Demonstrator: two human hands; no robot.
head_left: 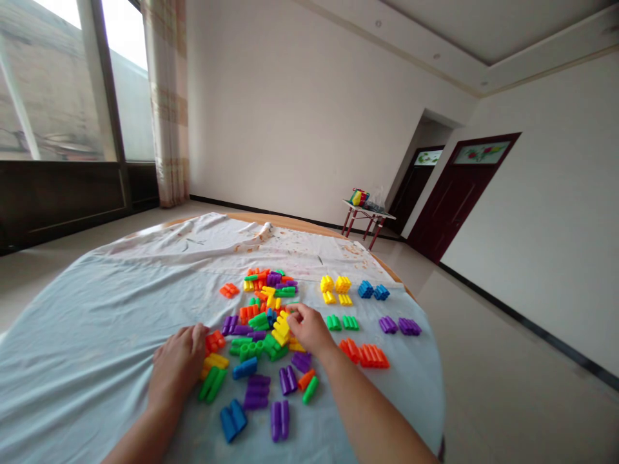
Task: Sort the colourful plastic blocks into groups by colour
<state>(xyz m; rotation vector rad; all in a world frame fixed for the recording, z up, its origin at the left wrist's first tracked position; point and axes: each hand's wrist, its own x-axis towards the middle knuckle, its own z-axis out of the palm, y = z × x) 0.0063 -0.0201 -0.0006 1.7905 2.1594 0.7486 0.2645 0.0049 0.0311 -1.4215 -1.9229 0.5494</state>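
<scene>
Plastic blocks in several colours lie in a loose pile on a cloth-covered round table (120, 309). My right hand (307, 327) is at the pile's right side, its fingers pinched on a yellow block (281, 328). Resting at the pile's left edge, my left hand (181, 361) touches the cloth beside an orange block (215, 341); its fingers lie flat. Below it are a yellow block (216, 361) and a green block (212, 385). Nearer the front are blue (233, 421) and purple blocks (279, 421).
Right of the pile stand separate groups: yellow (343, 285), blue (365, 289), green (351, 323), purple (409, 327) and orange blocks (374, 356). Beyond the round table, a small side table (382, 213) holds a colourful item and a plastic bag.
</scene>
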